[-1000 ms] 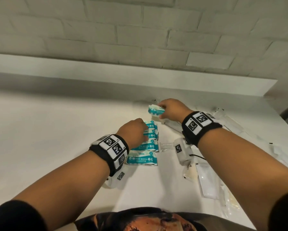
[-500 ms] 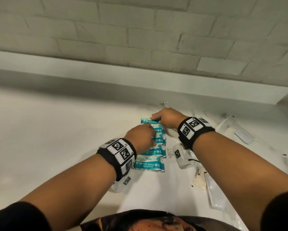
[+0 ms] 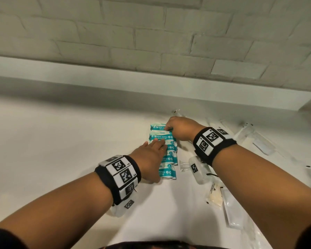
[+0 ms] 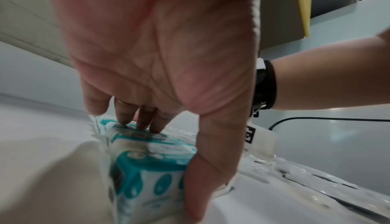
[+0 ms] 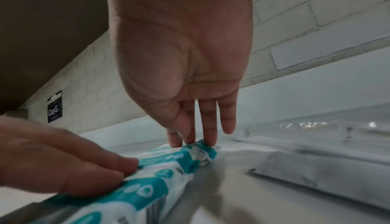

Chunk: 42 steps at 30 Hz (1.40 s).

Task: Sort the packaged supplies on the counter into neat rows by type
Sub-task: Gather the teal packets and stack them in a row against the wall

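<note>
Several teal-and-white mini wipes packs (image 3: 168,159) lie in a column on the white counter (image 3: 61,141), running away from me. My left hand (image 3: 157,143) lies flat over the column, its straight fingers pressing on a middle pack (image 4: 147,169) and the thumb alongside the near pack's right end. My right hand (image 3: 170,129) reaches to the farthest pack (image 3: 157,127). Its straight fingertips (image 5: 207,141) touch that pack's crimped right end (image 5: 198,152), which lies on the counter.
Clear and white plastic packets (image 3: 262,144) are scattered to the right of the column. A long white packet (image 3: 233,211) and a beige sachet (image 3: 215,196) lie under my right forearm. A small clear item (image 3: 184,166) sits beside the column. A raised ledge (image 3: 151,83) borders the back wall.
My right hand brought a wipes pack down from the air onto the far end of the column. My left hand's fingers stretched out flat over the packs.
</note>
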Motion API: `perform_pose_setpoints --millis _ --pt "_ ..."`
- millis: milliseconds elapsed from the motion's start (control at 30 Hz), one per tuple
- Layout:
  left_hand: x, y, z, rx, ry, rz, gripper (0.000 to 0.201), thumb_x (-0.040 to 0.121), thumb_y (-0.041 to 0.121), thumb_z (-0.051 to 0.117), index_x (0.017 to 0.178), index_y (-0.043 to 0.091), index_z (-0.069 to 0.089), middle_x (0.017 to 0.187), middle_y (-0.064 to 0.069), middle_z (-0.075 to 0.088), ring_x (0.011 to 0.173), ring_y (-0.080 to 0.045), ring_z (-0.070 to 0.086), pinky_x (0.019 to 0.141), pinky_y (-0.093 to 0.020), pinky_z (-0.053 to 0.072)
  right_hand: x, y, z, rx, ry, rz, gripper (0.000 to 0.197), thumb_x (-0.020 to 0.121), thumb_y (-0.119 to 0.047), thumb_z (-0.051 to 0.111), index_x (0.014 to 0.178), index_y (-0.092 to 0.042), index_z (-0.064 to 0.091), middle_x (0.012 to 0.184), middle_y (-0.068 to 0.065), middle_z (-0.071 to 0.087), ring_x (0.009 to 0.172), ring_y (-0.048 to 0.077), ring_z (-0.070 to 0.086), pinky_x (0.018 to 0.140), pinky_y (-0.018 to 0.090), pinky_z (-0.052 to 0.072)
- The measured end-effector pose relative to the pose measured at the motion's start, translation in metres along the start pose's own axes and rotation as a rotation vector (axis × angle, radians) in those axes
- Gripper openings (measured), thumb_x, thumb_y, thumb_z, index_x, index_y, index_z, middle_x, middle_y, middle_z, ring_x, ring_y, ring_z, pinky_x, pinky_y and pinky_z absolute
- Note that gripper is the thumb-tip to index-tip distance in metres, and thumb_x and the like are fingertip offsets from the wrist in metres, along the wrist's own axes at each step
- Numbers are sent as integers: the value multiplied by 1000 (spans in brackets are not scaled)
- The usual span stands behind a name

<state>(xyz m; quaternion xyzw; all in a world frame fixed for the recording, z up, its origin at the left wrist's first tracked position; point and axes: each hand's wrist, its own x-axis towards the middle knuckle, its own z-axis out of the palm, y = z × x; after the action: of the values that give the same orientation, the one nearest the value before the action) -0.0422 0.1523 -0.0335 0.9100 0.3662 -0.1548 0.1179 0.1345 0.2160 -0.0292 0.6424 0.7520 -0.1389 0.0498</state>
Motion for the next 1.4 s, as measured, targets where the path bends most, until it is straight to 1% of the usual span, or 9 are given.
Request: perform_pose_setpoints --millis 167,367,533,700,867,1033,1167,1300,1400 --pt "24 -16 -13 -27 43 -10 102 77 37 67 154 15 4 162 -3 1 149 -22 8 122 -39 12 27 9 -10 -17 -61 24 29 89 -7 52 112 -17 68 117 5 61 100 24 60 85 36 52" --pt "60 -36 -38 -25 109 -24 100 75 46 70 152 16 15 160 -1 12 140 -24 30 110 -36 35 69 27 -25 -41 -102 68 34 92 -9 47 122 -14 62 119 8 64 101 27 61 86 34 51" --pt "99 -54 -51 -32 133 -19 91 68 48 71 143 17 31 144 -3 36 121 -21 47 97 -36 48 104 44 -35 43 -59 118 33 92 -8 47 120 -12 64 120 8 64 103 27 62 91 37 52" --pt "132 -74 -64 -55 160 -18 82 66 46 74 134 18 39 132 -1 46 112 -20 52 89 -32 51 135 59 -41 79 -27 89 36 90 -4 45 122 -6 60 129 12 57 114 30 57 99 40 47" --pt "155 -87 -80 -12 76 -27 83 65 46 76 132 14 39 131 -2 44 112 -22 52 88 -34 51 153 71 -49 101 -35 89 38 92 -6 47 127 -12 58 133 7 53 120 28 53 104 38 42" --pt "159 -86 -78 39 51 -30 88 67 39 74 140 11 33 141 -5 36 125 -23 45 95 -37 50 133 75 -59 101 -2 125 35 89 -13 57 124 -13 58 129 8 52 117 28 54 97 34 45" --pt "157 -87 -77 28 29 -14 97 72 42 72 148 11 19 154 -7 22 140 -25 29 105 -38 40 99 78 -45 -93 -166 252 58 76 -24 76 126 -13 48 123 9 47 110 32 57 89 39 50" --pt "153 -92 -80 -3 -93 -4 116 74 53 71 153 12 -3 162 -6 -6 149 -27 0 120 -40 19 83 98 -40 -137 -103 325 43 83 -21 67 124 -14 53 124 11 49 109 32 56 92 42 50" --pt "152 -103 -85 -195 -135 -82 116 77 68 59 151 17 -14 160 0 -19 149 -22 -10 122 -40 7 82 107 -45 29 -27 406 46 91 -16 50 136 -15 46 138 11 46 125 30 48 103 39 42"
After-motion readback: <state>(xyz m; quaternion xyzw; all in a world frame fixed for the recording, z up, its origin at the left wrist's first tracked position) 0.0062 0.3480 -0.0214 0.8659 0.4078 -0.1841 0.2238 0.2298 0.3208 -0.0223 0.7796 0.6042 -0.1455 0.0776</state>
